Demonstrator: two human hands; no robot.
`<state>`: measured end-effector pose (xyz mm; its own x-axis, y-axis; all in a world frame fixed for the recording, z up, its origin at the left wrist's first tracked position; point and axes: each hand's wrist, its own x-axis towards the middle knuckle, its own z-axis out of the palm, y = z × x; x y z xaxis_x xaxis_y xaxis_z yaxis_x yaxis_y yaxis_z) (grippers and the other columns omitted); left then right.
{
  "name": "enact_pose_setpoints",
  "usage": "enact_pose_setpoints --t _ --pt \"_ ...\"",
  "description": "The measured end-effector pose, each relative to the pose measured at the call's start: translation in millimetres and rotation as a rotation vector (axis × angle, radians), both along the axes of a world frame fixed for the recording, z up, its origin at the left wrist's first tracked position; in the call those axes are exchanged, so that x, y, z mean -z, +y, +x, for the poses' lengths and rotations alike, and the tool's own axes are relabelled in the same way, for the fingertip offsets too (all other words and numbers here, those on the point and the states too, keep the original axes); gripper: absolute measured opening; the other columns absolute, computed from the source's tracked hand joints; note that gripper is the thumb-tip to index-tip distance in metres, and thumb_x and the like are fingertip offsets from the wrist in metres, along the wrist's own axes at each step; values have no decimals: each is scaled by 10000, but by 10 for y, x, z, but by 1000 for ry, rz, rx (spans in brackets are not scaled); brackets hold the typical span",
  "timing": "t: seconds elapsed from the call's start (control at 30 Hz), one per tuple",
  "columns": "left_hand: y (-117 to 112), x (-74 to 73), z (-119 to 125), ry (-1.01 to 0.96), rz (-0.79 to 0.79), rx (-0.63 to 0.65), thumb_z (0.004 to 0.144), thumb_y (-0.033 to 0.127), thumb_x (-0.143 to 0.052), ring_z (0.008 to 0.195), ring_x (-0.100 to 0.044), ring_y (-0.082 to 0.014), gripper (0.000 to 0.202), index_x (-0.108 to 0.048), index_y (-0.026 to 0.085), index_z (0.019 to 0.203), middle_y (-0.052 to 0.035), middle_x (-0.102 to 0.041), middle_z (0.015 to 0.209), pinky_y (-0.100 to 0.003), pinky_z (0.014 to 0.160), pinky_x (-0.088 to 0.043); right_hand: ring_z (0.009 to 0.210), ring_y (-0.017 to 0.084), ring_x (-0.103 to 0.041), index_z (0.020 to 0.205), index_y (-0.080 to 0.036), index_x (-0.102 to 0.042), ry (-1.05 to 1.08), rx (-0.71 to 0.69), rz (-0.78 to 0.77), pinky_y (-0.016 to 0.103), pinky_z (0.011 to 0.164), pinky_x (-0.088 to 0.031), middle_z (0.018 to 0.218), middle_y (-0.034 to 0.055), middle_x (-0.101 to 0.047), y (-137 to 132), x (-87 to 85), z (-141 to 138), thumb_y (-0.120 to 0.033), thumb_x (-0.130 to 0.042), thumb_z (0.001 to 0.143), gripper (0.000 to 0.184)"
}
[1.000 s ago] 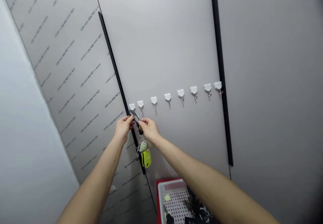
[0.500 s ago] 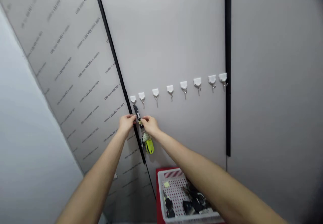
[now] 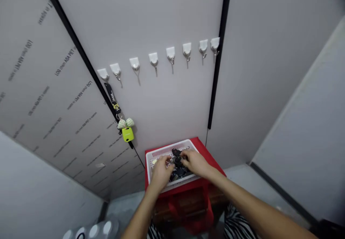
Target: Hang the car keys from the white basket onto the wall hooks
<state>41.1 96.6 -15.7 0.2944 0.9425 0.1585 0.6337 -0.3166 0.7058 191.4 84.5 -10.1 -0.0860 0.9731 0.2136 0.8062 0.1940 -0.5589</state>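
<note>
My left hand [image 3: 161,171] is inside the white plastic basket [image 3: 148,167], with thumb and fingers curved and apart beside a pile of dark keys and fobs [image 3: 180,172]. Over the pile's right side, my right hand [image 3: 196,162] has its fingertips closed on a dark key bunch [image 3: 177,160]; its exact shape is blurred. On the wall, a black strap keychain [image 3: 112,97] hangs from the leftmost white hook [image 3: 103,74]. A green checked bow [image 3: 126,123] and a bright yellow-green key case [image 3: 128,134] dangle at its lower end.
Several more white hooks [image 3: 153,58] run in a row to the right. The basket rests on a red surface [image 3: 205,152] with a red strap [image 3: 207,203] in front. White-capped containers [image 3: 94,229] stand at lower left. Black strips [image 3: 217,73] line the wall panels.
Both hands have left the strap keychain, which now hangs by itself from the leftmost hook. They have moved down and right into the basket. The view has tilted down.
</note>
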Motion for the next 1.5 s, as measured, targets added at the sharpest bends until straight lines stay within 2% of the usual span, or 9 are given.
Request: enact_pose_setpoints --t 0.13,0.27,0.5,0.73,0.9,1.0,1.27,1.4,1.5 --pt "-51 212 82 197 -23 45 577 207 -472 775 -466 -135 325 -481 177 900 -35 -531 859 -222 679 -333 831 204 -419 803 -169 -555 -203 5 22 292 722 -303 832 68 -552 -69 160 -8 -206 -454 597 232" --pt "-23 244 66 257 -128 17 586 190 -451 651 -476 -109 273 -479 197 858 8 -546 707 -193 569 -326 779 193 -445 894 -194 -511 -246 39 -50 272 661 -327 781 67 -554 -14 90 -25 -216 -450 596 305" --pt "-11 275 55 158 -162 -22 612 186 -412 560 -451 -86 215 -484 183 814 24 -523 611 -176 510 -299 793 210 -474 945 -181 -493 -320 55 -86 291 679 -315 826 100 -557 50 39 -90 -159 -433 567 383" --pt "-5 325 25 52 -163 -16 608 205 -430 554 -452 -87 215 -497 181 812 22 -522 609 -185 518 -313 524 103 -457 927 -157 -491 184 84 -115 207 515 -329 572 -3 -528 77 170 3 -126 -431 533 400" --pt "-14 329 17 -52 -126 -27 588 186 -455 603 -460 -94 268 -495 172 853 4 -527 672 -207 582 -347 416 56 -390 890 -131 -465 877 116 -267 190 449 -335 484 -54 -436 74 5 -2 -185 -437 575 320" --pt "-35 286 17 -175 -89 -9 573 155 -468 644 -460 -92 361 -464 174 933 -7 -528 755 -219 639 -357 434 46 -405 819 -144 -484 1059 3 -316 185 462 -341 516 -54 -460 47 -72 -74 -206 -490 553 273" --pt "-19 202 -54 -525 -93 -114 613 209 -454 802 -464 -122 335 -472 153 942 -48 -520 895 -252 725 -354 591 67 -453 685 -149 -478 979 -87 -139 201 594 -356 626 -28 -490 86 159 -294 -109 -474 531 160" --pt "7 212 -75 -598 -23 -69 614 232 -456 758 -482 -125 189 -558 149 750 -31 -559 780 -244 713 -358 551 70 -436 692 -150 -489 802 -185 -86 200 558 -353 597 -26 -482 51 177 -377 -100 -437 555 155" --pt "24 140 -126 -626 -6 -135 605 227 -453 694 -492 -115 162 -569 145 682 -17 -569 709 -229 677 -367 530 73 -427 668 -144 -496 688 -160 -48 201 541 -349 575 -24 -476 9 140 -410 -110 -437 559 128"
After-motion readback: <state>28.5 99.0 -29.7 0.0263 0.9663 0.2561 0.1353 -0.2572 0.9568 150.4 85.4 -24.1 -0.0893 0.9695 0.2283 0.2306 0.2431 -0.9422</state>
